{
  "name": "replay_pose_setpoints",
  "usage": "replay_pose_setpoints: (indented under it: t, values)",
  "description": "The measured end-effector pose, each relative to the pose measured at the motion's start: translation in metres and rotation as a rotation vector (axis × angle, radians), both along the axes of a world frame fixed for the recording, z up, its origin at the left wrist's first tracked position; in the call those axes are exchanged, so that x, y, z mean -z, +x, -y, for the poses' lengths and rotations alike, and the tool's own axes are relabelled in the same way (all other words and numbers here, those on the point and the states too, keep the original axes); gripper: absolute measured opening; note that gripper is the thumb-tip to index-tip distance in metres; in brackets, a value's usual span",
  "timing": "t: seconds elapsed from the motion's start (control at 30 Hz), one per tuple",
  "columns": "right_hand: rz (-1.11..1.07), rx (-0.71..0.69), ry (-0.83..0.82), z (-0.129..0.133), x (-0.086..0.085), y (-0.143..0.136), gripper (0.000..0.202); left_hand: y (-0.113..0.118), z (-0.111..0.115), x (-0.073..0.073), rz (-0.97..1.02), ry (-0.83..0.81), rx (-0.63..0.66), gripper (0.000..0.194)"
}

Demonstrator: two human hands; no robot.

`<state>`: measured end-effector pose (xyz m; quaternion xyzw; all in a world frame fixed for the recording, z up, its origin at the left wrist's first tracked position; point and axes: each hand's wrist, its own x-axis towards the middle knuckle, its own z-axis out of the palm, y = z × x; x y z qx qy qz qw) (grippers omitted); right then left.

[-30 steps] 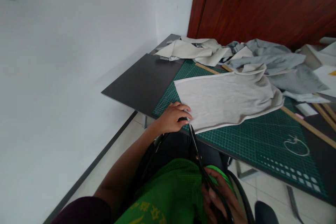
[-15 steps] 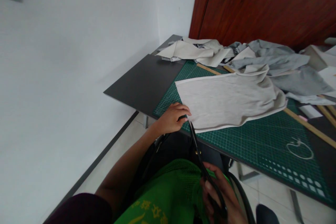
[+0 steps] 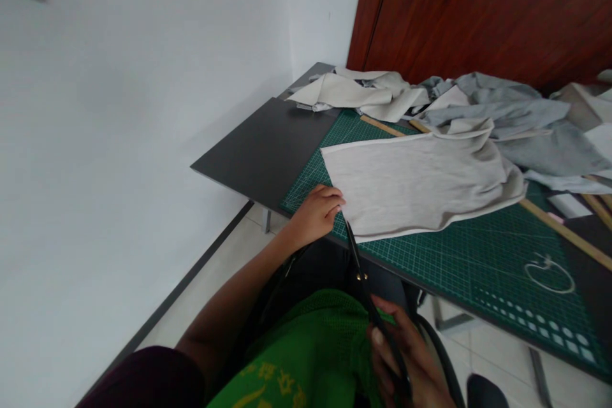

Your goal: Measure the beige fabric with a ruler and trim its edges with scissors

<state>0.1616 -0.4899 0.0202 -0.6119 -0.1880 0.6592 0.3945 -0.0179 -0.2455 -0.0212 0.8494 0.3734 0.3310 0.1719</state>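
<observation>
A light beige piece of fabric (image 3: 406,185) lies spread over a green cutting mat (image 3: 459,261), bunched up at its right end. My left hand (image 3: 316,211) pinches the fabric's left edge between thumb and fingers. In my right hand (image 3: 406,350) is a pair of black-handled scissors (image 3: 359,268), its fingers around the handles. The blades point up and away from me, with their tips at the fabric's near left edge, just below my left fingers. The blades look close together.
Heaps of beige cloth (image 3: 363,90) and grey cloth (image 3: 516,108) lie at the table's back. A wooden ruler (image 3: 568,236) runs along the right, near a loop of white cord (image 3: 549,274). A white wall (image 3: 143,76) stands on the left, a reddish-brown door (image 3: 478,13) behind.
My left fingers have closed together on the fabric edge; before, they were more spread over it. The scissor blades have drawn closer together. The view has shifted slightly.
</observation>
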Motion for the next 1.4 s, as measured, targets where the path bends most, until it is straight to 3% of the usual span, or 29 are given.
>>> replay_pose_setpoints:
  t: [0.47, 0.7, 1.4]
  values:
    - [-0.011, 0.034, -0.023, 0.004, 0.006, 0.002, 0.071, 0.000, 0.002, 0.003, -0.041, 0.049, -0.005, 0.023]
    - [0.015, 0.020, -0.010, 0.008, 0.015, 0.009, 0.084, 0.001, 0.002, 0.002, -0.052, 0.076, -0.006, 0.024]
    - [0.078, -0.020, 0.033, 0.004, 0.001, 0.001, 0.072, 0.001, 0.000, 0.005, -0.058, 0.061, -0.011, 0.028]
